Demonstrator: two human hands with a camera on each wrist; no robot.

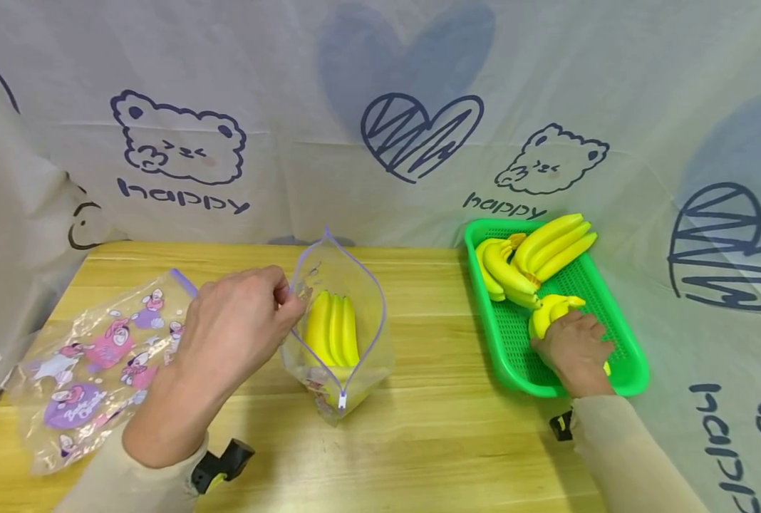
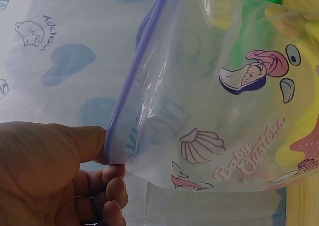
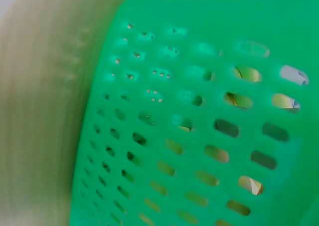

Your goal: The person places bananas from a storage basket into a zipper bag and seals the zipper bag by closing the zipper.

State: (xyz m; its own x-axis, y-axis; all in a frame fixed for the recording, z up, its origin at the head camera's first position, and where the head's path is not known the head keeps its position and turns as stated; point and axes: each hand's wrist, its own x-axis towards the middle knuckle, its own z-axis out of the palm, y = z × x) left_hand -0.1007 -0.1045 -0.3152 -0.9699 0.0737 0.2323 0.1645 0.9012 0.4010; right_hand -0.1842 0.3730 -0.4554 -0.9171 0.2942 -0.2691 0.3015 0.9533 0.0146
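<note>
My left hand point(image 1: 236, 331) pinches the purple zip edge of a clear printed bag point(image 1: 383, 356) between thumb and fingers. The bag stands with its mouth wide apart, and a bunch of yellow bananas point(image 1: 332, 331) shows inside. In the left wrist view, the thumb presses the zip strip point(image 2: 130, 81) at a corner of the bag. Over at the right, my right hand point(image 1: 573, 349) grips a small bunch of bananas point(image 1: 550, 311) in the green basket point(image 1: 502, 356), its fingers partly hidden. Only the basket's slotted wall point(image 3: 194, 136) fills the right wrist view.
Two more banana bunches point(image 1: 554, 246) point(image 1: 502, 271) lie at the far end of the basket. A flat printed zip bag point(image 1: 107, 363) rests on the wooden table point(image 1: 432, 434) to the left, partly behind my left arm. A patterned cloth point(image 1: 303, 164) hangs behind the table.
</note>
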